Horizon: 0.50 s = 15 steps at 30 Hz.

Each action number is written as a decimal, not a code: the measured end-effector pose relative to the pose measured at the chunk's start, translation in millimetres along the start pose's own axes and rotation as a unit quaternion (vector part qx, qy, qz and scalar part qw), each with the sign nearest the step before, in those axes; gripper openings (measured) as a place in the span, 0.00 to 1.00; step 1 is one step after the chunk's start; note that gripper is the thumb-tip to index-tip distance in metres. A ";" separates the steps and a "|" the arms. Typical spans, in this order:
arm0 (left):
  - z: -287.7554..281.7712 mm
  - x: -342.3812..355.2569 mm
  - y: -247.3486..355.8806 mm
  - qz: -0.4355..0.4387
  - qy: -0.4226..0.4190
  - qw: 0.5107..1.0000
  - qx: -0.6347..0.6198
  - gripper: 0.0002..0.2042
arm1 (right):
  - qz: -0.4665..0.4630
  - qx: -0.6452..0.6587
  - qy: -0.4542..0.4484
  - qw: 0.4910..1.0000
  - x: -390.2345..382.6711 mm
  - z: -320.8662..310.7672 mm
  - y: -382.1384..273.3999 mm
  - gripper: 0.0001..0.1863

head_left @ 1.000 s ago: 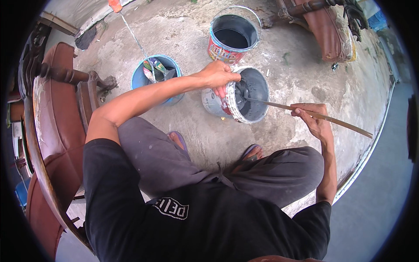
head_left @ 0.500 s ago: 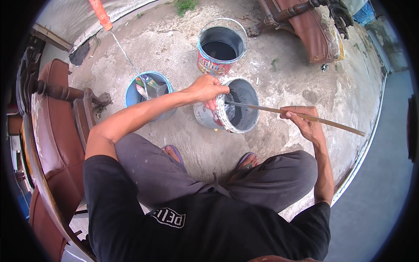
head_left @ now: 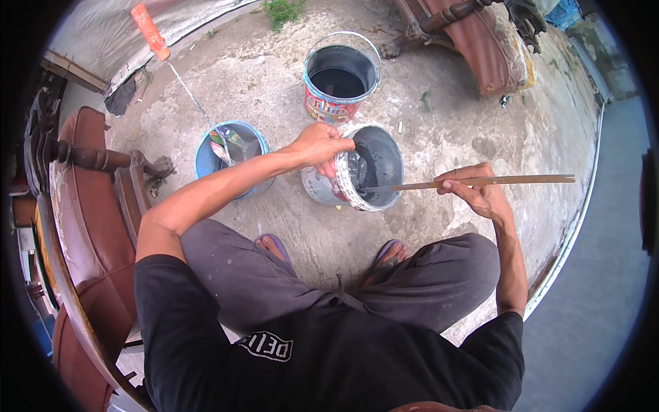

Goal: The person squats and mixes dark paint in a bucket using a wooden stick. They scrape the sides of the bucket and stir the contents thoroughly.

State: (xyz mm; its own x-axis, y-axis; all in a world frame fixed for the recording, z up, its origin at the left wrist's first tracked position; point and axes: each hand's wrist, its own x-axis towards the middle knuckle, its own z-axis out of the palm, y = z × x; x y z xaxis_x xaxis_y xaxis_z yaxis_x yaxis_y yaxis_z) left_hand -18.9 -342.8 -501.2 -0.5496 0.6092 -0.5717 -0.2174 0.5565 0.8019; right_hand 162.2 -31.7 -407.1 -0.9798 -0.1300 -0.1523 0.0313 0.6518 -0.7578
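Note:
My left hand (head_left: 329, 147) is closed on the white-crusted rim of a grey bucket (head_left: 383, 158), which tilts toward the right and holds dark grey sludge. My right hand (head_left: 458, 189) grips a long, flat wooden stick (head_left: 535, 179), whose far part reaches down inside that bucket. Behind it stands a red-labelled bucket (head_left: 329, 104) with a raised wire handle and dark liquid inside. To the left, a blue bucket (head_left: 206, 156) holds a colourful packet (head_left: 237, 137) and a metal rod with an orange handle (head_left: 150, 31), which leans out of it.
A brown upholstered carved-wood chair (head_left: 89, 192) is close on my left, and another (head_left: 473, 48) sits at the back right. A stained concrete floor (head_left: 439, 117) lies under the buckets, with weeds (head_left: 283, 14) at the back. A pale pipe borders a smooth grey surface (head_left: 597, 226) at right.
My right hand has moved the stick within the bucket; its outer end has swung up to nearly level. The left hand keeps hold of the rim. The whole view has shifted slightly.

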 end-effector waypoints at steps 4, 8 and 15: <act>0.4 -0.5 1.0 -0.001 0.002 1.000 0.001 0.16 | 0.003 -0.024 0.066 0.997 8.1 7.6 6.9 0.12; 0.3 -3.0 1.1 -0.007 0.003 1.000 -0.002 0.16 | -0.011 -0.028 0.005 1.000 5.5 2.0 3.3 0.13; -1.5 -4.8 0.1 -0.005 0.003 1.000 -0.005 0.16 | 0.002 -0.038 0.026 0.999 7.0 9.5 -2.3 0.12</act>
State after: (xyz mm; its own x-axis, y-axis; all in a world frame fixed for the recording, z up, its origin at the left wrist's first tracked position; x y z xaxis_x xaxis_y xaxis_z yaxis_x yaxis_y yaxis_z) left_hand -17.6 -346.5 -498.1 -0.5521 0.6009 -0.5781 -0.2303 0.5564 0.7984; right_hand 157.2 -41.2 -412.4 -0.9887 -0.0903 -0.1201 0.0212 0.7074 -0.7065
